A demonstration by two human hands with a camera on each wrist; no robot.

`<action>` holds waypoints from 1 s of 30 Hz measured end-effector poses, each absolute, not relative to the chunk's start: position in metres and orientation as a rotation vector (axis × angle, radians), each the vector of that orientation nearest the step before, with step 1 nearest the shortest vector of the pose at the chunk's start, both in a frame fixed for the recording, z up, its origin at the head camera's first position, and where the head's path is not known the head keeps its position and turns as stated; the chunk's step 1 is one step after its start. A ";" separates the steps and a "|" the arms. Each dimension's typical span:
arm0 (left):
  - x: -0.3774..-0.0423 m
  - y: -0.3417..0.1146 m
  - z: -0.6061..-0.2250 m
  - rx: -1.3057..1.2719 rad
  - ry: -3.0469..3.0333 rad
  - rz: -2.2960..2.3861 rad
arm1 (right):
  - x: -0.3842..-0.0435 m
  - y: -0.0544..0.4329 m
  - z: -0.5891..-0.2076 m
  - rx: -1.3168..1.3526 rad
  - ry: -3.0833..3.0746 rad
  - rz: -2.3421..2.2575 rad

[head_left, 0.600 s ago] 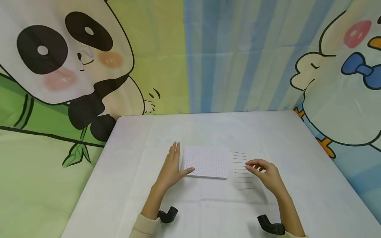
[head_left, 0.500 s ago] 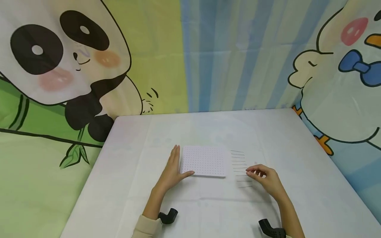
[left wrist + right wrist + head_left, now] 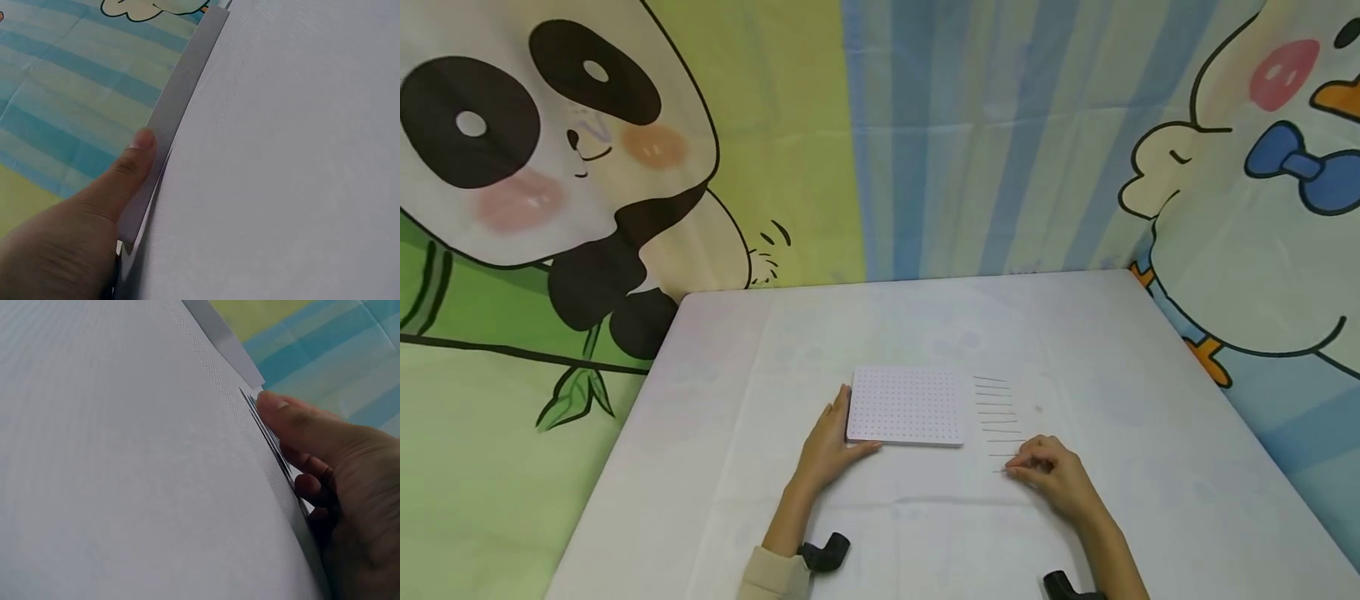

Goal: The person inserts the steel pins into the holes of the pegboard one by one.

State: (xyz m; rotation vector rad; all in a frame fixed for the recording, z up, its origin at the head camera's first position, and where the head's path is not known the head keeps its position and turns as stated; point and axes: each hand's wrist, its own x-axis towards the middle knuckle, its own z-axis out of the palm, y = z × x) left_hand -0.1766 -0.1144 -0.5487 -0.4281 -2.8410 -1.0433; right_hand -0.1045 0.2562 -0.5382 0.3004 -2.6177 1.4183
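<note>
A white pegboard (image 3: 907, 406) with rows of small holes lies flat on the table. My left hand (image 3: 827, 448) rests at its near left corner, fingers along the left side and thumb along the front edge. In the left wrist view the straight thumb of the left hand (image 3: 75, 231) lies against the board's edge (image 3: 181, 87). Several thin dark metal rods (image 3: 997, 413) lie in a column right of the board. My right hand (image 3: 1054, 477) pinches the right end of the nearest rod (image 3: 997, 472) between thumb and fingertips. The right wrist view shows its thumb beside the bunched-looking rods (image 3: 269, 434).
A white cloth covers the table (image 3: 880, 533). Behind it hangs a printed curtain (image 3: 955, 150) with a panda and a duck. Black wrist cameras (image 3: 825, 553) sit on both wrists.
My right hand has come down and toward me, from beside the middle rods to the nearest one. My left hand has slid slightly toward me along the board's corner. The head view has shifted a little.
</note>
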 end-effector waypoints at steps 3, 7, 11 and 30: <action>-0.177 -0.113 -0.550 -0.438 -2.824 -0.980 | -0.105 0.255 -0.540 0.362 -2.608 1.335; -0.177 -0.111 -0.550 -0.437 -2.817 -0.944 | -0.106 0.255 -0.541 0.365 -2.613 1.282; -0.176 -0.112 -0.551 -0.446 -2.819 -0.894 | -0.104 0.254 -0.541 0.343 -2.639 1.262; -0.174 -0.111 -0.554 -0.443 -2.810 -0.779 | -0.108 0.244 -0.528 0.288 -2.540 1.080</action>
